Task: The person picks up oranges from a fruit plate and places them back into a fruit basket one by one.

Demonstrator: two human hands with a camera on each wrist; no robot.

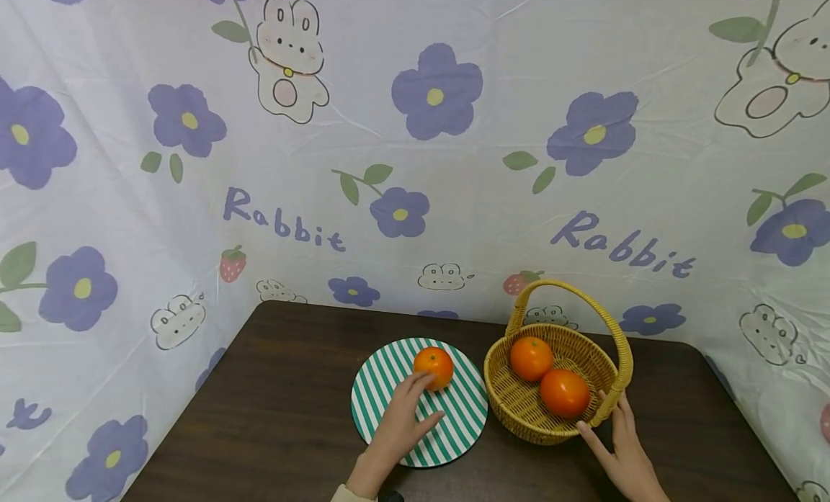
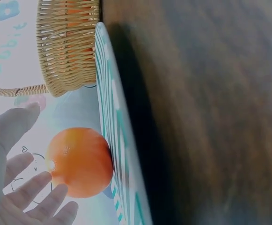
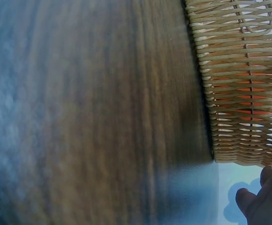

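My left hand (image 1: pixel 400 421) reaches over a round board with green and white stripes (image 1: pixel 382 387), thumb and fingers spread apart. An orange (image 1: pixel 436 365) sits on the far part of that board, and my fingertips overlap its near side. In the left wrist view the fingers lie right at the edge of the orange (image 2: pixel 79 161). To the right, a wicker basket (image 1: pixel 528 431) with a tall handle holds two more oranges, one (image 1: pixel 532 358) behind the other (image 1: pixel 565 393). My right hand (image 1: pixel 624 448) grips the basket's near right rim at the handle's foot, its thumb in front.
Both the board and the basket stand on a dark wooden table (image 1: pixel 272 415), the basket close beside the board's right edge. Behind the table hangs a white cloth (image 1: pixel 493 199) printed with purple flowers and rabbits.
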